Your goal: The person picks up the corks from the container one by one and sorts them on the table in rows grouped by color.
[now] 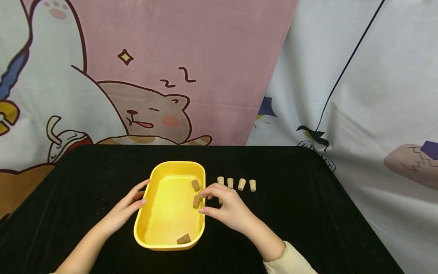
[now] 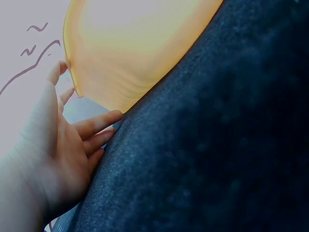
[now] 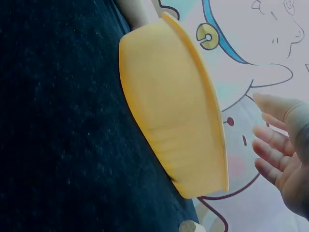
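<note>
A yellow tray (image 1: 140, 228) lies on the black cloth, long side toward me. Three brown tapered corks lie inside: an upper cork (image 1: 195, 185), a middle cork (image 1: 196, 201) and a lower cork (image 1: 183, 239). My left hand (image 1: 124, 208) touches the tray's left side with extended fingers. Over the right rim hovers my right hand (image 1: 227, 205), thumb and fingers apart beside the middle cork; the right wrist view shows nothing between those fingers (image 3: 270, 140). Several paler corks (image 1: 242, 184) stand in a row to the right, one partly covered by my right hand.
Black cloth (image 1: 308, 213) covers the table. Behind its far edge hangs a curtain (image 1: 219, 45) printed with cartoon animals. In the right wrist view, one pale cork (image 3: 191, 226) shows at the bottom edge, beyond the tray.
</note>
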{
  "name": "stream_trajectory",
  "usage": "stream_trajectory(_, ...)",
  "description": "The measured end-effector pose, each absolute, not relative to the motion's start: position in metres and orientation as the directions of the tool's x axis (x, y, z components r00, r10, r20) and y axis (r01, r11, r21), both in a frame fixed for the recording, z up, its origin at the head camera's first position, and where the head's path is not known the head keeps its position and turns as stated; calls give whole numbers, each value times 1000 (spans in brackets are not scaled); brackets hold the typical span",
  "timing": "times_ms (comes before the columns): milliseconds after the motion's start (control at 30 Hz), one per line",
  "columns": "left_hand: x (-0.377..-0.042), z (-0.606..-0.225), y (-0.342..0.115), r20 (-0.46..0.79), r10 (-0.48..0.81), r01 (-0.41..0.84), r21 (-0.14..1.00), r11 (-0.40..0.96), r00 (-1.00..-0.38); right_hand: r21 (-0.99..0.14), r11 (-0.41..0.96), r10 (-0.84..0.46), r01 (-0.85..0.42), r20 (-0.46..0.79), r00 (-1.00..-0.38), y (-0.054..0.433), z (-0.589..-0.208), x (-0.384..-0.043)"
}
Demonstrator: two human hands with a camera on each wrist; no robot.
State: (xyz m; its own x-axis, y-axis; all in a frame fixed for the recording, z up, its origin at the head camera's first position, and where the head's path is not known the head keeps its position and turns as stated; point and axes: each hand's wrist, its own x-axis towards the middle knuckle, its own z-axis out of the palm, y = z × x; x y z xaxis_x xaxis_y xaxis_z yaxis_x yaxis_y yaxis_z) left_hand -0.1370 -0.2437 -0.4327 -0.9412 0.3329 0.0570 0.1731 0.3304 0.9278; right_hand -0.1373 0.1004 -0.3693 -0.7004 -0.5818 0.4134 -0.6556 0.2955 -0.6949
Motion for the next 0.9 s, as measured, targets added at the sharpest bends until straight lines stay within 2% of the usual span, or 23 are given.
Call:
stream_trajectory(167,-137,-432,-243,60,332,175,928,329,-941,-716,269,-662,-644,348,-664,91,-369,-137)
stream_trajectory(400,-136,-432,-243,64,336,179,929,323,-940,-694,310,-761,-649,228,-607,76,-369,-142)
stream_trajectory(700,-137,-433,-244,67,336,181,930,321,-939,-614,285,-884,-736,128,-449,56,-368,-150)
stream_trajectory(900,-137,-434,-244,63,335,178,929,323,-940,-594,313,-918,-742,11,-396,45,-368,-154)
